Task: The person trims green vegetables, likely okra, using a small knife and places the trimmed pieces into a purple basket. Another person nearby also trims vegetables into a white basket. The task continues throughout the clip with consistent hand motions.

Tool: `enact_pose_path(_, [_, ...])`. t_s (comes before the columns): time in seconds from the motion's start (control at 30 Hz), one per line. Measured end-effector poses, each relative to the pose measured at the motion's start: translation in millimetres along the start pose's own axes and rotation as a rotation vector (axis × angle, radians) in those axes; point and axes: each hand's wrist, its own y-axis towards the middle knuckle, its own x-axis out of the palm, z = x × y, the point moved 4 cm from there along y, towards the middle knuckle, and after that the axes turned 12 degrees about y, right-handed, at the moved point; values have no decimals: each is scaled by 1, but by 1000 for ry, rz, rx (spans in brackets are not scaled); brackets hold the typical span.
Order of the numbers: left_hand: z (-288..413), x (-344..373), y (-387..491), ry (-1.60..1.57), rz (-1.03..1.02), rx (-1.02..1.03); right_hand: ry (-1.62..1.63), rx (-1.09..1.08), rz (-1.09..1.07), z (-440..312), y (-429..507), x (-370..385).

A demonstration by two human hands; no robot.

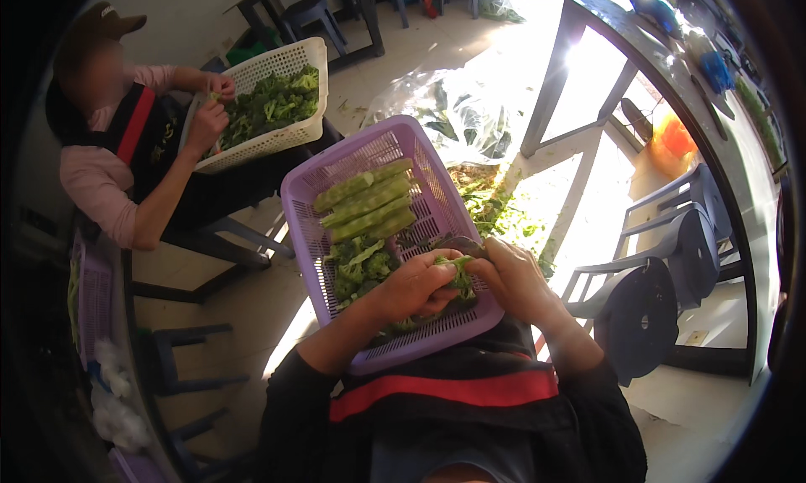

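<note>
On my lap a purple plastic basket (437,159) holds a row of peeled green stems (371,196) at its far end and cut broccoli florets (362,269) nearer me. Over the basket's right half, my left hand (419,285) grips a broccoli piece (463,278). My right hand (513,275) is closed around the handle of a small knife (463,244), its blade lying just above the broccoli, with the thumb close to the floret. The fingers of both hands nearly meet, and they partly hide the knife and the piece.
At left a co-worker (145,137) handles greens over a white basket (277,137) of broccoli. Beyond my basket, a clear plastic bag (453,111) with leaves and green trimmings (504,212) lie on the floor. Blue-grey stools (636,319) stand at right beneath a long table (711,111).
</note>
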Motion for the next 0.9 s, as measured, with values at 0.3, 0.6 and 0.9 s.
enact_pose_path(0.3, [-7, -1, 13, 339, 324, 371, -202, -82, 130, 13, -5, 21])
enact_pose_path(0.6, [-6, -18, 14, -488, -194, 91, -285, 42, 474, 28, -5, -27])
enact_pose_path(0.9, [-22, 1, 15, -607, -574, -24, 127, -29, 15, 1, -1, 7])
